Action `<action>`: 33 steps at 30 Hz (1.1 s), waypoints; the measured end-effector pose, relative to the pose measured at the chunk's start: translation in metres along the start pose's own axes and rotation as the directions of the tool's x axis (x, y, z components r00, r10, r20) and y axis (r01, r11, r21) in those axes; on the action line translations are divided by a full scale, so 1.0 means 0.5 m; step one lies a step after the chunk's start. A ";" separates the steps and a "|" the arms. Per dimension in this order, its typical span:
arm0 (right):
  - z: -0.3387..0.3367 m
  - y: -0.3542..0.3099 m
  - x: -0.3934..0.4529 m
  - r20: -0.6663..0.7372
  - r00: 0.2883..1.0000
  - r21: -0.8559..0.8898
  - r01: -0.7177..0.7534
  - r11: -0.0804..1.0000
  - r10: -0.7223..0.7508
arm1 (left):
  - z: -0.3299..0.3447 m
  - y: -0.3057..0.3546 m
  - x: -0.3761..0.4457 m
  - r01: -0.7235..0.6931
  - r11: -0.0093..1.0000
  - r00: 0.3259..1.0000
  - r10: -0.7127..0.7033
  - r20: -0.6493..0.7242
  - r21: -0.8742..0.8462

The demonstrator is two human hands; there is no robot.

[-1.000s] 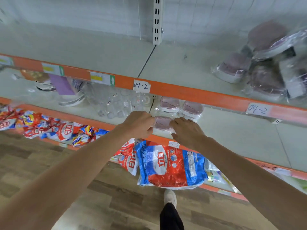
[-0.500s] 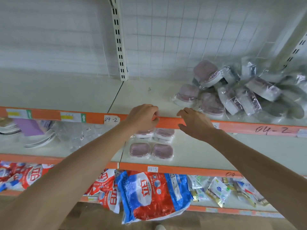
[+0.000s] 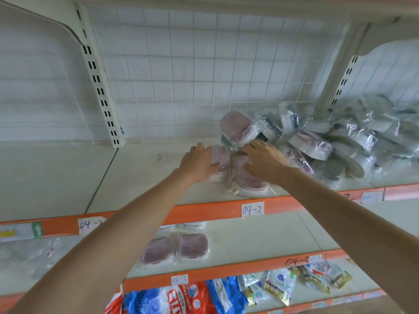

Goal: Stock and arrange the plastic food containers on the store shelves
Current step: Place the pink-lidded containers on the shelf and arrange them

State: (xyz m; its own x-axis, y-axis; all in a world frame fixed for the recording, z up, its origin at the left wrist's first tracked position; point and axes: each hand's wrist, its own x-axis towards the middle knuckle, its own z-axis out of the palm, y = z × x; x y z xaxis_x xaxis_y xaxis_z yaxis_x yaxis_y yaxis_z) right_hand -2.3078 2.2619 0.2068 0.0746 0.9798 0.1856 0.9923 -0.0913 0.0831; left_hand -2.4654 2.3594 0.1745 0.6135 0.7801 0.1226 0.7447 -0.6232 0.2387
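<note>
As both hands reached in, left hand (image 3: 199,163) and right hand (image 3: 264,163) lay flat-fingered on wrapped containers (image 3: 247,177) (light, probably); film looked slippery; grip rims.

Left hand (image 3: 199,163) and right hand (image 3: 264,163) cover most of two wrapped containers (image 3: 251,184); grip unclear. Far-right pile (image 3: 385,141) blurred, cut off.

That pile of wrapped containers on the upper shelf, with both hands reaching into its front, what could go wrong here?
1. The pile is loose and leaning; the tilted pink-lidded container sits just above the hands and might slide down if the ones below are pulled.
2. The front container lies near the orange shelf edge, so a tug could drop it.
3. The left hand and right hand meet slick plastic wrap, so the hold may slip.
</note>
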 end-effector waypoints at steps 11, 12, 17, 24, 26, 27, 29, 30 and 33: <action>0.011 0.048 0.170 -0.107 0.990 0.004 -0.088 0.996 0.088 | 0.037 0.037 0.120 0.102 0.989 0.970 -0.123 0.211 0.108; 0.016 0.048 0.187 -0.099 0.988 0.022 -0.119 0.993 0.120 | 0.030 0.032 0.124 0.082 0.990 0.966 -0.108 0.235 0.118; 0.047 0.041 0.253 -0.028 0.963 -0.026 -0.269 0.963 0.269 | 0.004 -0.033 0.122 0.069 0.992 0.948 -0.099 0.301 0.107; 0.061 0.043 0.263 -0.071 0.964 -0.072 -0.260 0.963 0.255 | 0.005 -0.106 0.116 0.183 0.983 0.943 -0.174 0.282 -0.005; 0.065 0.042 0.250 -0.022 0.977 -0.073 -0.212 0.975 0.211 | 0.000 -0.126 0.107 0.213 0.977 0.942 -0.207 0.265 0.005; 0.068 0.039 0.240 -0.009 0.983 -0.071 -0.182 0.981 0.182 | -0.004 -0.134 0.100 0.229 0.973 0.940 -0.226 0.256 0.017; 0.072 0.032 0.223 -0.026 0.992 -0.045 -0.126 0.991 0.125 | -0.010 -0.146 0.082 0.263 0.964 0.934 -0.266 0.239 0.044; 0.071 0.027 0.214 -0.044 0.994 -0.022 -0.098 0.995 0.097 | -0.012 -0.151 0.070 0.272 0.960 0.935 -0.280 0.217 0.068; 0.058 0.001 0.197 -0.075 0.997 0.098 -0.007 0.995 0.014 | -0.021 -0.161 0.026 0.243 0.949 0.964 -0.258 0.055 0.201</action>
State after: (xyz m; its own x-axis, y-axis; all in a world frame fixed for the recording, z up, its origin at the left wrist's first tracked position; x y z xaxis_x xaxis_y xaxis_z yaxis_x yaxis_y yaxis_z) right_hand -2.2971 2.3635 0.1967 0.0814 0.9622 0.2599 0.9967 -0.0804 -0.0145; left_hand -2.5202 2.4206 0.1673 0.4139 0.9103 0.0032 0.9085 -0.4132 0.0627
